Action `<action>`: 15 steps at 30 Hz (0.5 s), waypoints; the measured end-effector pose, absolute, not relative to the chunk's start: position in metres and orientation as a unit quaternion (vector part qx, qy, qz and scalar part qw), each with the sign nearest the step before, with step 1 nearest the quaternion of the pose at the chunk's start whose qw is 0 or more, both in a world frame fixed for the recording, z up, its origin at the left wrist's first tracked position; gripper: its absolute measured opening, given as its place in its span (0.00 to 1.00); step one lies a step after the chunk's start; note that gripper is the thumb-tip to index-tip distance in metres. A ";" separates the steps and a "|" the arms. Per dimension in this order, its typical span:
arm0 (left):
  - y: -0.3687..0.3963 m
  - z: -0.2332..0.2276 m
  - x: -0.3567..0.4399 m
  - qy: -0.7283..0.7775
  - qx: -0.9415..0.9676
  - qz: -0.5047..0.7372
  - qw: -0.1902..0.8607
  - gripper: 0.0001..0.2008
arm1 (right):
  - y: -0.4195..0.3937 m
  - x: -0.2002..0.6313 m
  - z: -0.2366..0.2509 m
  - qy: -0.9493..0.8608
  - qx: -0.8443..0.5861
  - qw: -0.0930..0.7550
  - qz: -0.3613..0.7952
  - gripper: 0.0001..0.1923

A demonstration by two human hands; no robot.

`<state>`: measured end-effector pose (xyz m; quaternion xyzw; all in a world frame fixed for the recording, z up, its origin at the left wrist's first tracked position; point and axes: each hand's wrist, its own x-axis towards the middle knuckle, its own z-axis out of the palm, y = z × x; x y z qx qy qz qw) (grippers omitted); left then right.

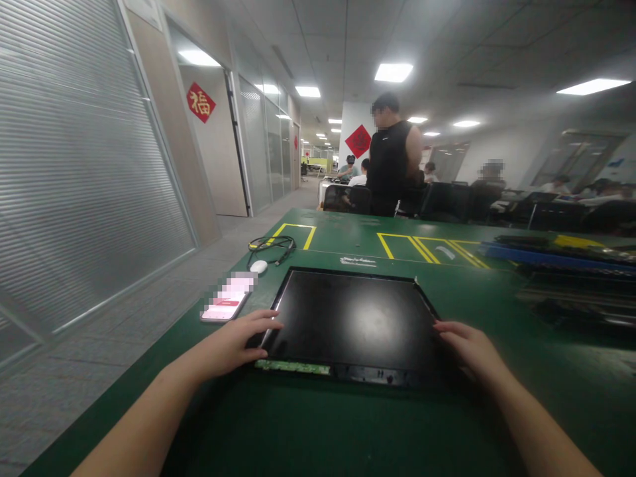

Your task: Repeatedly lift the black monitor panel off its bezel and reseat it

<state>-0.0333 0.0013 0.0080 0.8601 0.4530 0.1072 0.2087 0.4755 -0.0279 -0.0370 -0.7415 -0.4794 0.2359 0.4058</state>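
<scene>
A black LCD screen panel [342, 318] lies on the green table, its dark face upward and a light glare on it. Along its near edge runs a strip of green circuit board [293, 368]. My left hand [248, 338] grips the panel's left edge, fingertips over the frame and thumb near the lower corner. At the right edge, my right hand [464, 341] holds the frame with thumb and fingers close together; part of its fingers is hidden below the edge.
Left of the panel lie a lit phone [226, 301], a small white round object [258, 266] and a coiled black cable [271, 248]. Yellow tape outlines [422, 248] mark the table's far side. Blurred stacked dark panels [571, 278] sit at right. A person [390, 159] stands beyond the table.
</scene>
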 end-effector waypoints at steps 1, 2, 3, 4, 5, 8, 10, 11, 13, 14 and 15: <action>0.001 0.008 -0.034 0.451 0.860 0.107 0.214 0.28 | -0.028 0.476 -0.037 -0.477 -0.739 0.410 0.240 0.14; 0.001 0.008 -0.035 0.450 0.860 0.106 0.218 0.28 | -0.028 0.476 -0.038 -0.473 -0.738 0.413 0.248 0.14; 0.001 0.008 -0.035 0.448 0.860 0.104 0.220 0.28 | -0.028 0.476 -0.038 -0.467 -0.738 0.414 0.258 0.14; 0.000 0.008 -0.034 0.446 0.861 0.102 0.221 0.28 | -0.028 0.476 -0.038 -0.458 -0.739 0.413 0.270 0.15; 0.000 0.009 -0.033 0.444 0.862 0.101 0.222 0.27 | -0.028 0.476 -0.038 -0.450 -0.740 0.412 0.284 0.16; -0.003 0.011 -0.030 0.441 0.865 0.097 0.218 0.27 | -0.029 0.473 -0.036 -0.442 -0.740 0.411 0.296 0.17; -0.004 0.012 -0.028 0.439 0.868 0.095 0.213 0.26 | -0.029 0.471 -0.034 -0.450 -0.740 0.414 0.280 0.15; -0.004 0.012 -0.028 0.439 0.868 0.095 0.212 0.26 | -0.029 0.471 -0.033 -0.458 -0.739 0.415 0.269 0.14; -0.003 0.011 -0.028 0.438 0.869 0.096 0.209 0.26 | -0.029 0.470 -0.033 -0.471 -0.736 0.417 0.252 0.14; -0.003 0.010 -0.028 0.437 0.870 0.097 0.209 0.26 | -0.029 0.470 -0.033 -0.476 -0.734 0.418 0.246 0.13; -0.002 0.009 -0.029 0.436 0.870 0.099 0.209 0.26 | -0.029 0.470 -0.033 -0.478 -0.733 0.419 0.242 0.13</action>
